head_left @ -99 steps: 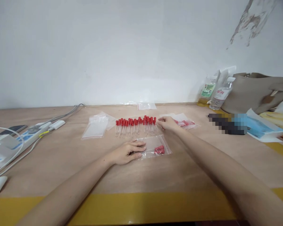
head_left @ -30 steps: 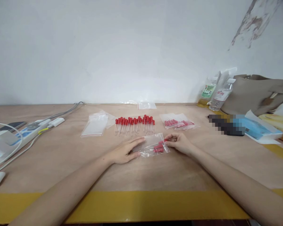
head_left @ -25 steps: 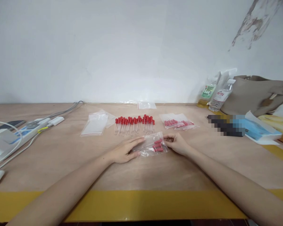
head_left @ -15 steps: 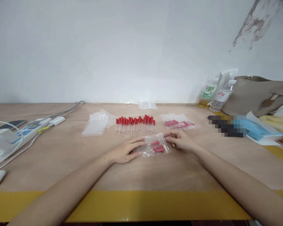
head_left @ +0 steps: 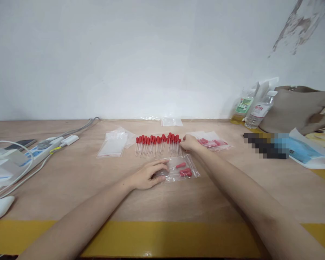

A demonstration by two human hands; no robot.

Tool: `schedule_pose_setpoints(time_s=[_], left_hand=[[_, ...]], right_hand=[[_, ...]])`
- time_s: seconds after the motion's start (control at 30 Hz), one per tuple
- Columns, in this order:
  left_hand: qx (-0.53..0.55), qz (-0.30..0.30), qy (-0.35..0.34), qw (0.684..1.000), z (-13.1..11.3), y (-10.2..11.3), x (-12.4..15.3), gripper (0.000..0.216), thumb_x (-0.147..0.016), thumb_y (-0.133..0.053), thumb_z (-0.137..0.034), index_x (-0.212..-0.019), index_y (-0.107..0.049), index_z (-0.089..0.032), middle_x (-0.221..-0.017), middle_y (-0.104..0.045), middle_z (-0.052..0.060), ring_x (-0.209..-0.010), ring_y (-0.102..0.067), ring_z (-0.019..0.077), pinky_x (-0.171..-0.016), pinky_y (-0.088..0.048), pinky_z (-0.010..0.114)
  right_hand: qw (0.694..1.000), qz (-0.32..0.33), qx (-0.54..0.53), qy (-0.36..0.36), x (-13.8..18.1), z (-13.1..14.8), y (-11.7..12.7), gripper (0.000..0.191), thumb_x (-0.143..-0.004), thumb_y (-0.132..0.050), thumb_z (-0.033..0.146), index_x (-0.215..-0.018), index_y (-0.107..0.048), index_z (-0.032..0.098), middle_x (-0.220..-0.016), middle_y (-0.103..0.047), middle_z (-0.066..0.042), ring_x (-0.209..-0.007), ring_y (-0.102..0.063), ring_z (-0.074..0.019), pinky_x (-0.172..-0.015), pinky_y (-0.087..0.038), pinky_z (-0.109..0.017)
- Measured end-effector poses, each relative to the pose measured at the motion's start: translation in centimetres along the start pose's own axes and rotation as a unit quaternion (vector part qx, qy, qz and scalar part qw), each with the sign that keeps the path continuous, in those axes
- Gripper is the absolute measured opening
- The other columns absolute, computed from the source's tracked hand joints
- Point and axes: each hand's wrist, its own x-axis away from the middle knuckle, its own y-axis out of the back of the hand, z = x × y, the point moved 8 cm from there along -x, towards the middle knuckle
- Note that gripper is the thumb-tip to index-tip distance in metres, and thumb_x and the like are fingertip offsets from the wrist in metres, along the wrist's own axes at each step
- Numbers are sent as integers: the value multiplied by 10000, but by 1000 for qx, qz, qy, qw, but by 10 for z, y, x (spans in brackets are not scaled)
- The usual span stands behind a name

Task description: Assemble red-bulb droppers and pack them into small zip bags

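My left hand (head_left: 148, 175) lies over the left end of a clear zip bag (head_left: 193, 171), its fingers and thumb curved about the plastic and holding it to the table. Inside that bag lie several droppers with red bulbs (head_left: 181, 165). At the right end of a row of glass-like droppers (head_left: 157, 140), my right hand (head_left: 190, 143) has its fingers closed at the last red bulb; the hand partly hides it. Just right of this hand, filled zip bags (head_left: 213, 141) of red-bulbed droppers overlap each other.
A stack of flat zip bags (head_left: 112, 143) lies left of the row. Another bag (head_left: 172, 122) is by the wall. A power strip (head_left: 38, 153) with cables and a white mouse (head_left: 1, 207) sit at left. Bottles (head_left: 260, 110), a grey bag (head_left: 292, 112) and a blue packet (head_left: 303, 150) stand right.
My right hand has left the right end of the zip bag and moved up to the right end of the dropper row. My left hand stays on the bag. The view has shifted slightly.
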Motion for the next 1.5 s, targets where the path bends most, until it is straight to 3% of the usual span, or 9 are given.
schedule_pose_setpoints(time_s=[0.13, 0.3, 0.5, 0.63, 0.8, 1.1, 1.27, 1.37, 1.5], left_hand=[[6, -12, -6, 1000, 1, 1, 0, 247, -844, -474, -312, -1065, -529, -215, -1341, -398, 80, -1209, -402, 210, -984, -350, 363], [-19, 5, -10, 1000, 1, -3, 0, 302, -865, -441, -316, -1145, -518, -234, -1367, -366, 69, -1242, -358, 202, -1017, -315, 363], [-45, 13, 5, 999, 3, -4, 1, 347, -873, -422, -328, -1210, -470, -258, -1399, -310, 56, -1276, -302, 207, -1037, -292, 378], [-50, 11, 9, 999, 3, -4, 2, 357, -869, -430, -325, -1219, -457, -265, -1385, -329, 59, -1259, -330, 203, -1030, -305, 372], [-55, 8, 9, 998, 4, -3, 2, 357, -866, -434, -322, -1218, -458, -265, -1376, -342, 60, -1250, -344, 211, -1021, -316, 385], [-44, 1, 5, 999, 5, -3, 2, 362, -860, -447, -326, -1215, -464, -256, -1370, -353, 65, -1245, -353, 219, -1015, -324, 396], [-45, -2, 6, 999, 4, -3, 1, 362, -860, -447, -337, -1210, -470, -248, -1360, -368, 70, -1237, -363, 215, -1015, -322, 394], [-42, -1, 14, 999, 5, -2, 1, 364, -858, -451, -340, -1210, -470, -250, -1360, -368, 66, -1237, -362, 212, -1018, -319, 384], [-39, -3, 8, 999, 4, -2, 0, 363, -855, -457, -334, -1208, -468, -251, -1354, -375, 67, -1238, -361, 211, -1012, -326, 389]], right_hand=[[998, 21, 54, 1, -7, 5, -5, 134, -501, -647, 80, -621, -620, 134, -463, -559, -52, -531, -598, -219, -482, -429, -266], [997, -8, 67, 31, -2, 14, -2, 205, -543, -646, 77, -731, -623, 155, -638, -622, -95, -757, -618, -253, -599, -443, -271], [995, -72, 38, 54, 25, 2, 33, 429, -698, -529, 125, -1122, -470, 110, -725, -620, -100, -748, -601, -228, -667, -447, -291], [975, -137, -168, 54, 51, -35, 56, 603, -741, -471, 176, -1284, -212, 136, -658, -536, 11, -475, -546, -145, -527, -476, -273], [901, -213, -371, 78, 80, -67, 66, 498, -715, -523, 262, -1152, -289, 209, -706, -448, 55, -491, -550, -111, -473, -518, -263], [842, -52, -536, -36, 97, -57, 17, 294, -668, -589, 140, -853, -376, 222, -616, -539, 62, -519, -601, -111, -548, -541, -262], [893, 63, -446, -24, 99, -61, 11, 183, -634, -659, 178, -759, -526, 158, -619, -596, 19, -507, -556, -74, -515, -473, -202], [940, 78, -330, 38, 98, -56, 16, 216, -585, -700, 254, -739, -597, 144, -519, -547, 50, -443, -469, -62, -452, -391, -197], [959, 70, -244, 127, 96, -41, 19, 209, -578, -676, 262, -748, -652, 144, -558, -560, 34, -503, -472, -84, -504, -381, -224]])
